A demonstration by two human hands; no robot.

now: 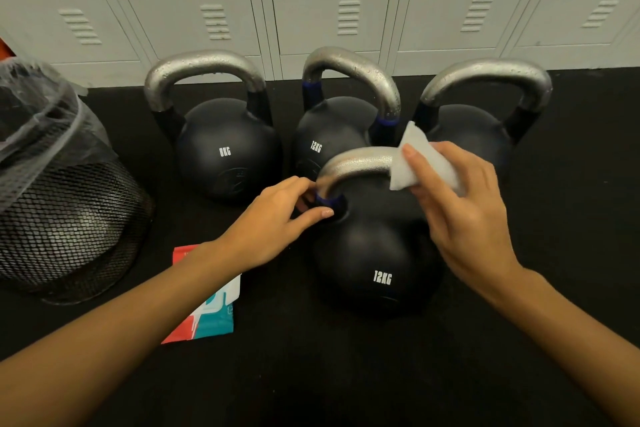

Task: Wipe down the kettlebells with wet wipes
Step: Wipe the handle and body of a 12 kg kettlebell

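Gripping wet wipe (426, 163), right hand (460, 215); left hand (273, 222) pinching front kettlebell (374, 253) handle; mesh bin (65, 218), wipes pack (207, 308) left.

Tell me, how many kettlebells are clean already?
Hard to say. The three back kettlebells have droplets on their handles, so they may be wiped already. Right now the right hand rubs a wet wipe on the front kettlebell handle, while the left hand grips its base. Its body probably comes next.

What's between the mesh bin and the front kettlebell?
In the head view, the left hand and forearm cross that stretch of black floor, above the wipes packet; the hand grips the kettlebell handle's base.
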